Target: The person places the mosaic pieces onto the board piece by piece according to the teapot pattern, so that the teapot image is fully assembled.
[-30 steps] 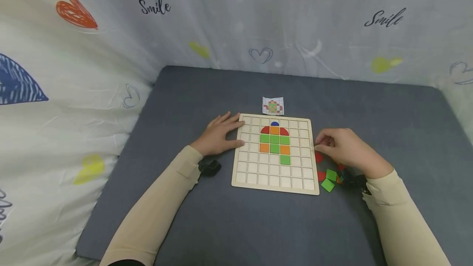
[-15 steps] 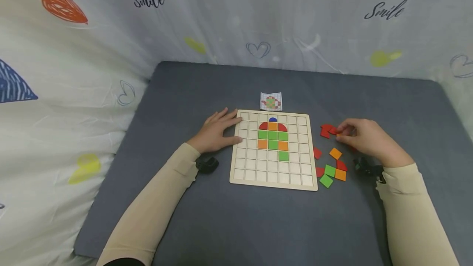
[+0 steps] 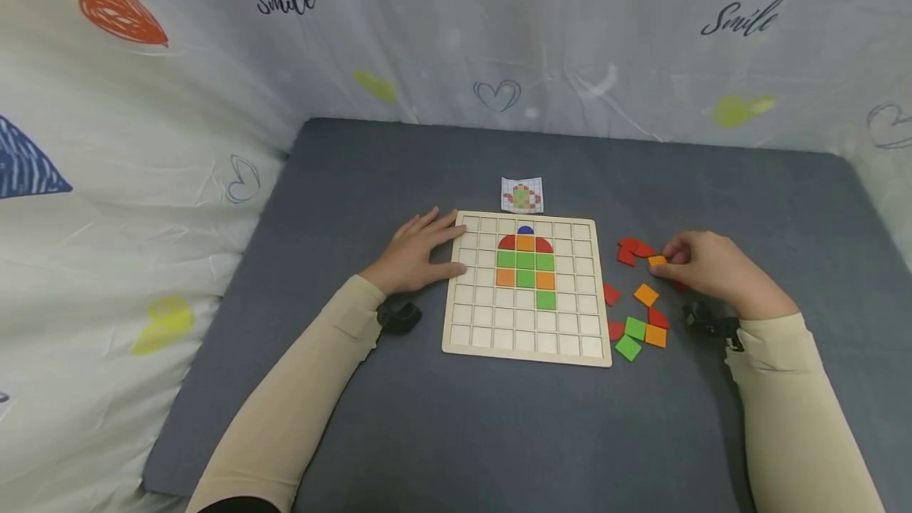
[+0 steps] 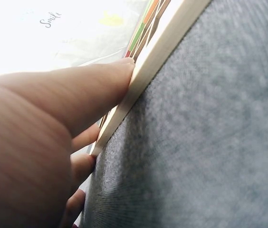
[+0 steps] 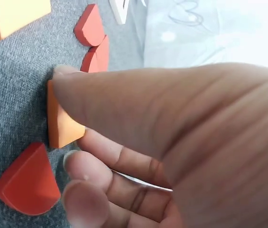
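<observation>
A wooden grid board (image 3: pixel 473 335) lies on the grey table, with blue, red, orange and green tiles in its upper middle squares. My left hand (image 3: pixel 413 258) rests spread at the board's left edge; in the left wrist view its thumb (image 4: pixel 100 83) touches the rim. To the right of the board, my right hand (image 3: pixel 716 271) pinches an orange square tile (image 3: pixel 657 260) between thumb and fingers, low at the tabletop. In the right wrist view the thumb covers part of that orange tile (image 5: pixel 60 118), and a red rounded tile (image 5: pixel 32 183) lies beside the fingertips.
Loose red tiles (image 3: pixel 627 250) lie left of my right hand. Nearer me are another orange tile (image 3: pixel 646 295) and a cluster with green tiles (image 3: pixel 628 348). A small picture card (image 3: pixel 522 195) with a printed pattern lies just beyond the board. A patterned curtain (image 3: pixel 606 38) hangs behind the table.
My right hand has moved away from the board's right edge, rightward to the loose tiles, and now pinches an orange tile. The left hand stays on the board; the head view has shifted slightly.
</observation>
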Tool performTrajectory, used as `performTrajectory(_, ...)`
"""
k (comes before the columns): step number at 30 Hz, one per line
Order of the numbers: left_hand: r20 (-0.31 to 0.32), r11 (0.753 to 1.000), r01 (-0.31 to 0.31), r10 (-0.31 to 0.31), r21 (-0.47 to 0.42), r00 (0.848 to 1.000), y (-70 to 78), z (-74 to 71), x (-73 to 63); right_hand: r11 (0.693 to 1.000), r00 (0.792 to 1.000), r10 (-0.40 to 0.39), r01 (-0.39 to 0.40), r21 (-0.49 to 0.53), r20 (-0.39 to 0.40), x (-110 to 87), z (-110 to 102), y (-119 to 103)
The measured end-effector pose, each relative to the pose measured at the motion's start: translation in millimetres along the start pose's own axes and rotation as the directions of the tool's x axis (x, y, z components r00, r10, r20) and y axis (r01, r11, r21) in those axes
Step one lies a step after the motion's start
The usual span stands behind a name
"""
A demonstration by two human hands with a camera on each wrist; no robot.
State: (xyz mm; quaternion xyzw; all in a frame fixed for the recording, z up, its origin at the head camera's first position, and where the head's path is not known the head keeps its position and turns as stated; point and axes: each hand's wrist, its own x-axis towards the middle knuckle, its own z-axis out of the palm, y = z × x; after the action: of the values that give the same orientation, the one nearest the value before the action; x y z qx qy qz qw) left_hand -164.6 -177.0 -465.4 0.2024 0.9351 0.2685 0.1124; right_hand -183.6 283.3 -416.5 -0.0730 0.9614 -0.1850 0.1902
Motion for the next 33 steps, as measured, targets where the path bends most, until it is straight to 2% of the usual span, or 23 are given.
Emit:
performTrajectory(4, -0.006, 1.000, -0.002, 0.002, -0.009, 1.000, 1.4, -0.9, 1.1, 1.000, 1.000, -0.011, 0.011, 0.022, -0.002, -0.2, -0.6, -3.0)
performTrajectory(13, -0.002, 1.000, -0.006, 0.006, -0.006, 1.000, 4.7, -1.7, 4.9, 0.995, 0.995, -0.088, 0.090, 0.047, -0.040, -6.2, -2.4, -12.4)
performTrajectory(22, -0.001, 1.000, -0.004, 0.004, 0.000, 1.000, 7.5, -2.3, 9.0, 0.993, 0.992, -0.109, 0.112, 0.043, -0.055, -16.0, -4.8, -33.5)
performTrajectory(26, -0.003, 1.000, -0.006, 0.006, -0.001, 1.000, 6.3, -1.8, 8.1, 0.988, 0.989, -0.138, 0.142, 0.066, -0.060, -18.3, 1.7, -48.4)
performTrajectory(33, 0.009, 1.000, 0.014, -0.014, -0.002, 1.000, 1.7, 0.6, 1.9, 0.969, 0.971, -0.234, 0.237, 0.071, -0.046, -14.8, 20.4, -75.7)
